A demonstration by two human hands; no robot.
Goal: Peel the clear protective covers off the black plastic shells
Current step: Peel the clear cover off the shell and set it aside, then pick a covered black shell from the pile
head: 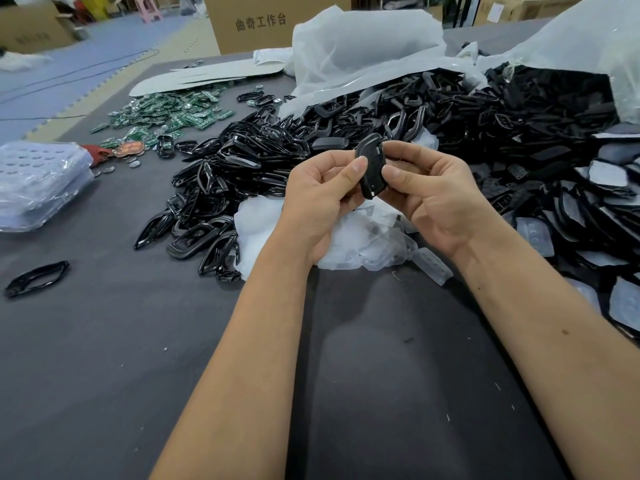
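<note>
While both hands [377, 199] pinch one black shell [371, 168], a carton [249, 22] reads 曲奇工作台

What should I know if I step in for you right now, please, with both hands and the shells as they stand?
Left hand and right hand both pinch one black shell, held upright above the table.
Whether its clear cover is off yet cannot be told.
Peeled clear covers lie heaped under the hands.
Bare black frames are piled to the left.
Still-covered shells wait in the pile to the right: those remain.
</note>
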